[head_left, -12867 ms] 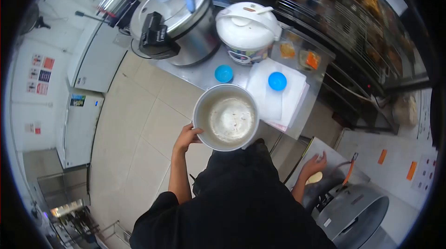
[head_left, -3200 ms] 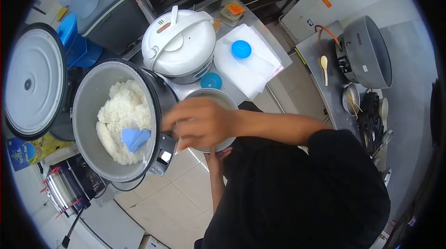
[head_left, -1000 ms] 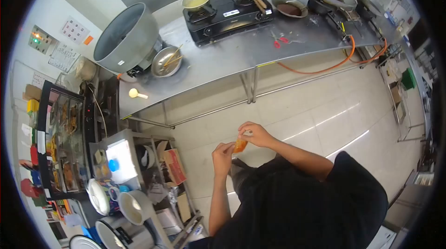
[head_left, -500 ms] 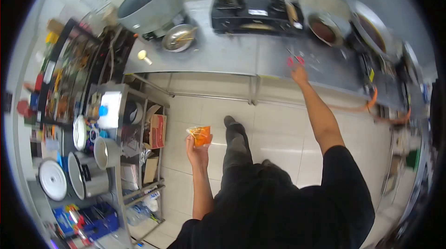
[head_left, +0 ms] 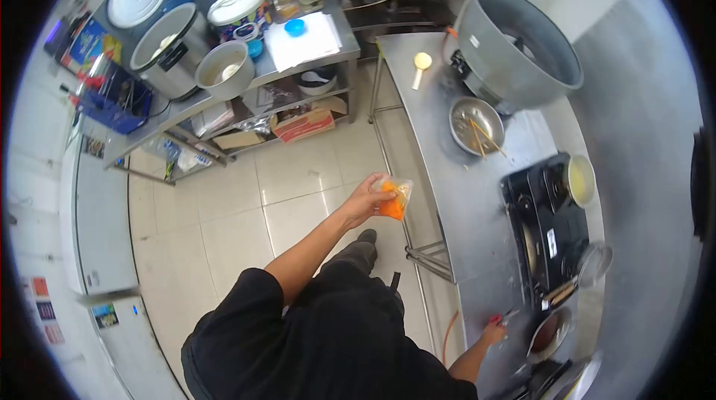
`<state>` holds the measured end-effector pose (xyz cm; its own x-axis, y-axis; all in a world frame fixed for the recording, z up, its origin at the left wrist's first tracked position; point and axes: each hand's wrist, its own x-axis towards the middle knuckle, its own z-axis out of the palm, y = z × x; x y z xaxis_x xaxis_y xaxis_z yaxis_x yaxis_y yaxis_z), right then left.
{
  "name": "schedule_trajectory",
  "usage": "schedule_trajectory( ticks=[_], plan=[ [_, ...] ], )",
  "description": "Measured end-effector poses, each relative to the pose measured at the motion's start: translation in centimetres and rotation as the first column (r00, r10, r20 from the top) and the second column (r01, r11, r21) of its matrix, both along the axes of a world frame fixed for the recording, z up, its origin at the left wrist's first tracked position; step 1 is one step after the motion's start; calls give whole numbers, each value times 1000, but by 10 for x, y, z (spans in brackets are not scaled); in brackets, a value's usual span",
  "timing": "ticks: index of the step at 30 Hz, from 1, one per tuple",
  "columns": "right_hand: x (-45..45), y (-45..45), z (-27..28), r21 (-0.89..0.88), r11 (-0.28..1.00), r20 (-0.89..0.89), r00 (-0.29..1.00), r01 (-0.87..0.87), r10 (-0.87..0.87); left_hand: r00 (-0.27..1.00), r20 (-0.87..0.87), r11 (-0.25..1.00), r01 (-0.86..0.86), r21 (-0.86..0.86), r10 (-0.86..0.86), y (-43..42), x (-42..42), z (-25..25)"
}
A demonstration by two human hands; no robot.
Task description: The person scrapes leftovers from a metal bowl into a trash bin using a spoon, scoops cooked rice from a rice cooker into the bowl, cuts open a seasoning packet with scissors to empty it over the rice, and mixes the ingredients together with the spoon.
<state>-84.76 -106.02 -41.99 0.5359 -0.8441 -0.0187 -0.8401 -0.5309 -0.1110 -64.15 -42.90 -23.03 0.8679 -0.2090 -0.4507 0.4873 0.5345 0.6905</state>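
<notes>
My left hand (head_left: 363,203) is closed on a small clear bag (head_left: 394,199) with orange contents, held above the floor left of the steel counter. Down at the counter's lower part, my right hand (head_left: 494,334) has its fingers on the red handles of a pair of scissors (head_left: 500,319), whose blades point away over the metal surface. A pan with dark red liquid (head_left: 550,331) stands just right of the scissors.
The steel counter (head_left: 477,243) bears a black gas stove (head_left: 543,232), a metal bowl with chopsticks (head_left: 476,126), a large grey pot (head_left: 514,49) and a pale spoon (head_left: 421,64). A rice cooker (head_left: 173,53) and grey pot (head_left: 225,72) stand on the shelf table (head_left: 347,38).
The view has swung from the shelf table to the counter and partly back. My left hand has taken the orange bag; my right hand has reached the counter and gripped the scissors.
</notes>
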Motion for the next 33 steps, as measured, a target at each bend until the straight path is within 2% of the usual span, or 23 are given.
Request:
schedule_trajectory(
  ticks=[2,5,6,8,9,12,15,18,21,23,25,27,29,30,31,32,33],
  plan=[
    [2,-6,16,40,998,-22,999,-44,44,995,12,993,-99,-67,100,4,16,-7],
    [0,-33,-12,-138,990,-87,996,11,-23,963,-28,946,-269,-181,268,4,26,-19],
    [13,-28,-1,41,993,-99,989,110,-106,946,-53,921,-322,-221,319,1,30,-19],
    [29,-13,29,369,874,-177,947,315,-267,921,-50,897,-388,-210,387,-5,33,-19],
    [32,-15,30,375,871,-178,947,317,-268,905,-48,883,-423,-205,423,-10,34,-19],
    [34,-14,23,280,947,-111,985,155,-129,890,-74,887,-455,-77,450,-23,34,-10],
    [43,-17,9,259,960,-97,992,105,-83,834,-102,839,-542,41,543,-41,40,-3],
    [52,-17,4,250,965,-85,994,81,-61,807,-83,809,-587,-15,584,-46,48,-12],
    [59,-13,3,240,968,-70,996,68,-53,810,-119,817,-576,30,575,-33,59,-13],
    [58,-7,8,232,970,-57,997,71,-60,789,-133,795,-606,-4,600,-18,67,-17],
    [51,3,16,215,973,11,996,80,-84,784,-147,789,-614,-35,603,-1,80,-25],
    [36,19,25,145,989,238,969,27,-61,791,-159,794,-605,-61,591,24,90,-34],
    [35,48,34,2,997,529,846,-78,65,787,-150,784,-613,-96,598,52,103,-32],
    [45,69,42,-27,993,608,786,-117,110,791,-135,781,-611,-126,597,71,109,-35],
    [67,104,59,-49,986,627,764,-158,153,794,-128,779,-608,-153,595,89,114,-37],
    [120,162,102,-72,978,645,739,-197,196,793,-150,773,-609,-176,590,108,120,-37],
    [160,219,140,78,953,664,729,-292,169,800,-137,764,-599,-240,584,127,129,-38]
  ],
)
